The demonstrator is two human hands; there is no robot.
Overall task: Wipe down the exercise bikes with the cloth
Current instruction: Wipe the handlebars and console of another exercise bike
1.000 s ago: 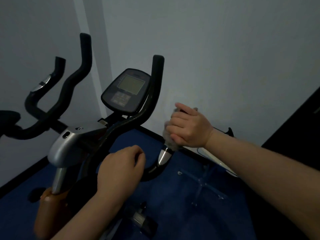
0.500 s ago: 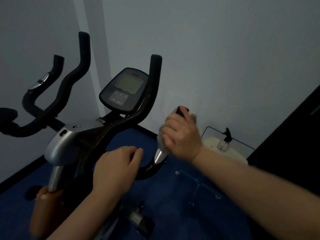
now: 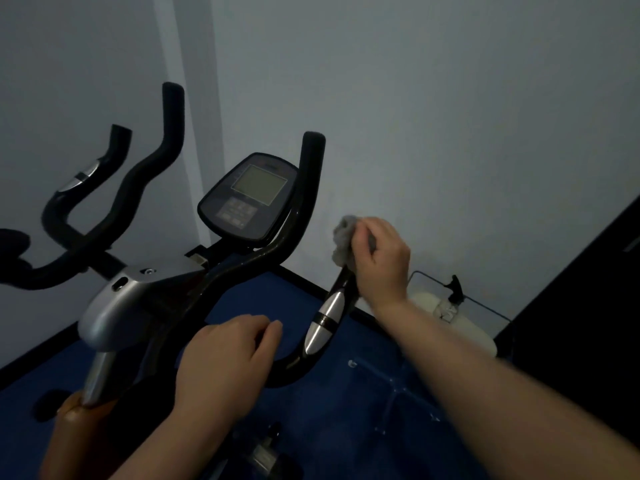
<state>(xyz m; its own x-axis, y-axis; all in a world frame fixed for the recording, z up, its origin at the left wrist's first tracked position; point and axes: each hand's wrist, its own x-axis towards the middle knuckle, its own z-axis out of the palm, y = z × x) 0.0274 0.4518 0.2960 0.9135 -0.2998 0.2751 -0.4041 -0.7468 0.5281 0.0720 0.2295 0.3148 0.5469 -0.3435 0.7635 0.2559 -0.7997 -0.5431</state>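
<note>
The right hand point(image 3: 379, 259) is curled round a crumpled grey cloth point(image 3: 343, 242), wrapping it over the top end of the near black handlebar grip point(image 3: 341, 282) of the black and silver exercise bike point(image 3: 138, 299); the cloth bulges out to the left of the fingers, above the knuckles. Just below the hand, on the same upturned grip, sits a shiny silver pulse sensor point(image 3: 325, 322), bare and uncovered.

The left hand point(image 3: 223, 367) rests lower down on the curved black handlebar tube, fingers bent over it (whether the thumb closes underneath cannot be told from this angle). It carries no cloth.

Between the two tall black handlebar horns stands the dark oval console with a grey screen point(image 3: 249, 197), tilted toward the viewer, and a block of small buttons under the screen. Below it a silver moulded cover point(image 3: 128, 306) caps the post, which drops into an orange-brown frame section point(image 3: 74, 431) at the lower left.

Further left, the black curved handlebars of a second bike point(image 3: 114, 168) show against the pale grey wall point(image 3: 450, 116). The floor is a blue mat point(image 3: 346, 427). A white rounded object with a thin dark wire frame point(image 3: 450, 317) lies against the wall beyond the right forearm; what it is cannot be made out in the dim light.
</note>
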